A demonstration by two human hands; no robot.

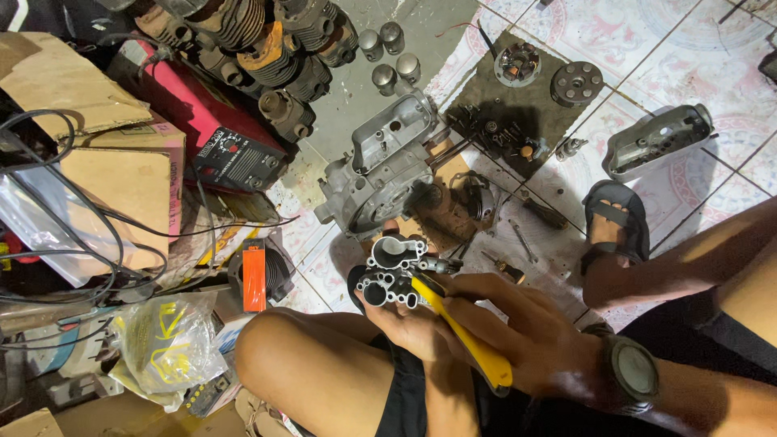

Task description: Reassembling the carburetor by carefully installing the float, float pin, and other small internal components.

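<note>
A yellow-handled tool (465,336) is gripped in the right hand (518,332), whose fingers (477,301) are closed around the handle; a dark watch (634,371) is worn on that wrist. The tool's tip is set against a small grey metal engine casting (390,271) with several round bores. The casting is held from below by the left hand (405,328), whose fingers are wrapped under it and mostly hidden, so their exact closure cannot be told. Both hands are kept above the bare knees of the seated person.

Just beyond the casting, a larger grey crankcase (376,174) is lying on the floor (688,48), partly on a piece of brown cardboard (441,214). To its right, a screwdriver (544,213) and small bits are scattered near a foot in a dark sandal (617,217). A grey engine cover (657,139) is seen further right on the tiles.

To the left, a red machine box (218,133), black cables (81,226) and a plastic bag (166,340) are crowded together. At the far edge, finned cylinders (267,48), four small metal pistons (388,53) and two round parts on a dark mat (526,97) are laid out.
</note>
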